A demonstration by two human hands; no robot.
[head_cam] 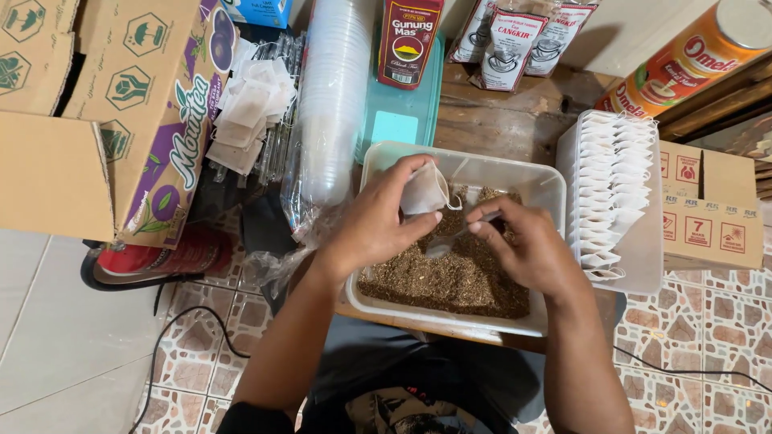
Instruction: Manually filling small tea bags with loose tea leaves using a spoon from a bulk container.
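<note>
The left hand (378,221) pinches a small white filter bag (424,191) between thumb and fingertips, its grip closed on the bag's edge so the bag hangs just over the plastic tub (386,157). The right hand (527,249) has its grip closed on the handle of a spoon (450,241), whose bowl lies low against the loose brown tea (458,281) just beneath the bag. The tea fills the bottom of the tub, and both hands meet over the tub's middle.

The tub stands on a wooden table (498,120). Just right of the tub, a white tray (643,257) holds a tight row of empty filter bags (615,185) standing on edge. Right of that tray lies a flat cardboard packet (712,213). Beyond the tub, a dark red tea packet (408,40) rests on a teal lid (398,116), and several white tea packets (515,40) lie farther back beside it. An orange can (691,56) lies tilted at the far right. Left of the tub, a sleeve of stacked clear cups (334,104) leans in its plastic wrap, then a loose heap of filter bags (249,112), then a large open cardboard box (121,104). Under the tub's near edge, a black cable (185,337) trails over the patterned floor tiles (691,321).
</note>
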